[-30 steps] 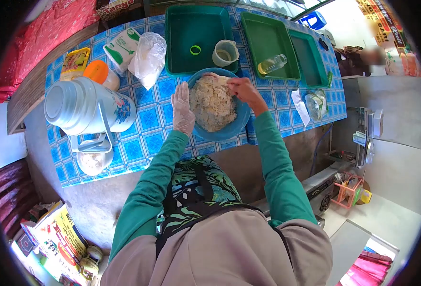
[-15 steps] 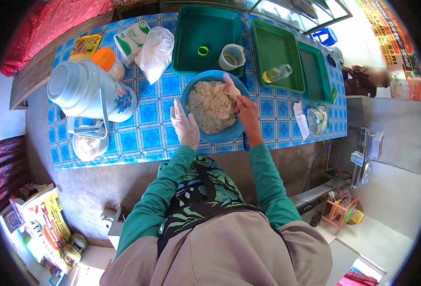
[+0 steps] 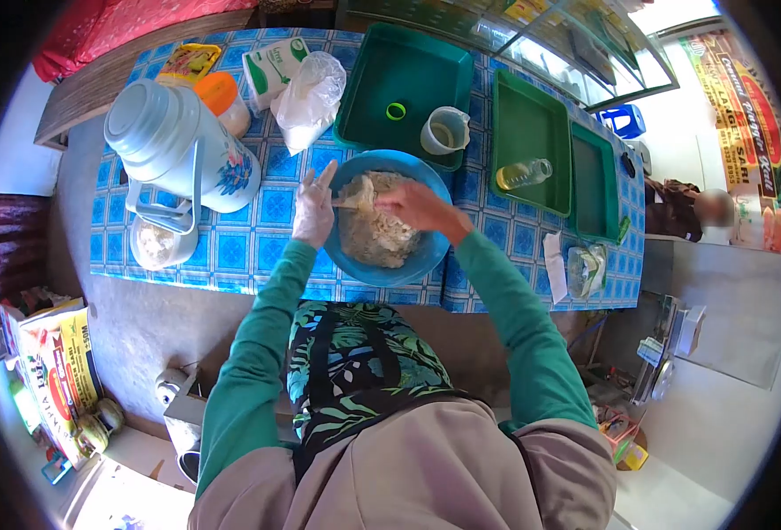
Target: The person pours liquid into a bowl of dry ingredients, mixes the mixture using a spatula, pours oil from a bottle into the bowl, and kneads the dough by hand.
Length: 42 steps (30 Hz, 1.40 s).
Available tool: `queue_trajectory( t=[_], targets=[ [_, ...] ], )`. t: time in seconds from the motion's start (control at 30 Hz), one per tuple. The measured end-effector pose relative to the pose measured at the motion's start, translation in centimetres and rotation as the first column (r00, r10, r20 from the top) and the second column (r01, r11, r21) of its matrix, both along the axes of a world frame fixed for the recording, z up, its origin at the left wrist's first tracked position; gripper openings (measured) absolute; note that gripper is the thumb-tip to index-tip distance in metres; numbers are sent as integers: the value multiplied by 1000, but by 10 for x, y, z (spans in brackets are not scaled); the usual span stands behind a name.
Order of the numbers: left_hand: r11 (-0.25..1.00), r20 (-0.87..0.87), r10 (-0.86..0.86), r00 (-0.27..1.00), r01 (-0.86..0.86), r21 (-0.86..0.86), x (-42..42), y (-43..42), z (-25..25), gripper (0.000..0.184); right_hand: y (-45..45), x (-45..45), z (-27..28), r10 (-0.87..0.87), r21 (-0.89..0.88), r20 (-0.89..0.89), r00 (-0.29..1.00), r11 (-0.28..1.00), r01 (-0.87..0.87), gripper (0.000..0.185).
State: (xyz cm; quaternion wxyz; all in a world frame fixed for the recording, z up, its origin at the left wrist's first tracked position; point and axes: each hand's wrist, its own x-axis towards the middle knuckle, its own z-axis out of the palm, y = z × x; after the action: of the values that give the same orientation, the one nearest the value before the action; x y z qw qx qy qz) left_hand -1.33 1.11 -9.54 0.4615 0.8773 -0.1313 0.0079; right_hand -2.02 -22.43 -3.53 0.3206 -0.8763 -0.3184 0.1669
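Flour-like, lumpy dough (image 3: 383,243) fills much of a blue bowl (image 3: 439,258) on the table. At the bowl's left rim my left hand (image 3: 314,209) wears a clear glove, its fingers apart and pointing up. Over the dough, my bare right hand (image 3: 421,210) is blurred, its fingers closed around something pale that I cannot make out. This pale thing lies over the left part of the dough, close to my left hand.
Behind the bowl, a green tray (image 3: 373,93) holds a cup (image 3: 444,132) and a green ring. A bottle (image 3: 523,174) lies in another tray (image 3: 532,115). Left are a large flask (image 3: 183,141), a plastic bag (image 3: 309,102) and a tub (image 3: 163,243). A person (image 3: 678,210) is at far right.
My right hand has moved left across the bowl with the pale thing, from the bowl's upper right side. My left hand stays by the left rim, its fingers spread differently. The view has shifted.
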Motion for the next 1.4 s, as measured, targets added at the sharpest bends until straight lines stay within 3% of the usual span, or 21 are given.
queue_trajectory(
  t=[0.07,0.13,0.17,0.23,0.27,0.33,0.37,0.43,0.53,0.7,0.77,0.83,0.87,0.93,1.0,1.07,1.17,1.3,1.37,1.4],
  targets=[
    [999,30,-13,999,12,51,1,5,9,49,6,-33,21,-240,16,-5,971,971,240,21],
    [963,-44,252,967,-255,-85,-16,8,27,53,-3,-65,40,-451,170,44,891,883,439,19],
    [946,-11,305,952,-304,-110,-32,10,30,60,-10,-74,47,-443,172,42,896,886,430,19],
    [915,-21,386,922,-386,-121,-76,-1,27,58,-19,-88,54,-733,-51,-57,678,681,731,17],
    [880,-30,455,890,-454,-139,-89,-11,23,56,-21,-87,45,-734,-50,-62,676,679,733,17],
    [845,-82,477,875,-482,-229,-98,-34,16,53,-36,-68,11,-623,-88,-17,782,780,619,17],
    [797,-135,497,857,-513,-318,-99,-41,15,49,-36,-55,-10,-511,45,173,842,858,511,12],
    [792,-155,510,846,-532,-298,-91,-43,19,47,-19,-30,-14,-553,-186,30,832,815,549,12],
    [784,-74,555,829,-550,-287,-79,-43,12,44,1,-15,-35,-431,-176,123,894,877,447,14],
    [783,-145,546,825,-564,-262,-55,-27,7,41,31,-54,-46,-549,-184,36,835,818,545,16],
    [776,-152,548,823,-568,-275,-52,-27,0,40,39,-84,-44,-570,-195,50,820,800,568,17],
    [781,-144,537,831,-554,-287,-53,-27,-1,40,47,-104,-38,-554,-156,226,801,791,591,17],
    [785,-140,529,837,-545,-295,-55,-24,-1,40,42,-102,-35,-556,-153,224,800,791,592,17],
    [795,-124,488,864,-499,-346,-56,-21,-2,40,20,-93,-20,-243,-298,91,966,919,259,16],
    [803,-112,439,892,-445,-396,-56,-18,-1,40,12,-83,29,-336,-295,101,936,889,351,14],
    [867,-72,445,893,-449,-217,-53,-16,0,40,1,-67,66,-239,-436,213,947,845,311,13],
    [880,-29,425,905,-420,-222,-55,-13,-1,42,-1,-39,124,-43,-553,272,961,811,192,12],
    [880,-19,430,902,-424,-214,-51,-12,2,44,-9,-11,87,150,-606,367,918,788,114,12],
    [862,-19,454,891,-445,-243,-52,-13,-11,44,-11,-2,55,-55,-613,232,971,767,190,20],
    [861,-39,454,890,-450,-237,-52,-14,-10,44,-11,2,44,-54,-619,212,976,765,177,20]
  ],
)
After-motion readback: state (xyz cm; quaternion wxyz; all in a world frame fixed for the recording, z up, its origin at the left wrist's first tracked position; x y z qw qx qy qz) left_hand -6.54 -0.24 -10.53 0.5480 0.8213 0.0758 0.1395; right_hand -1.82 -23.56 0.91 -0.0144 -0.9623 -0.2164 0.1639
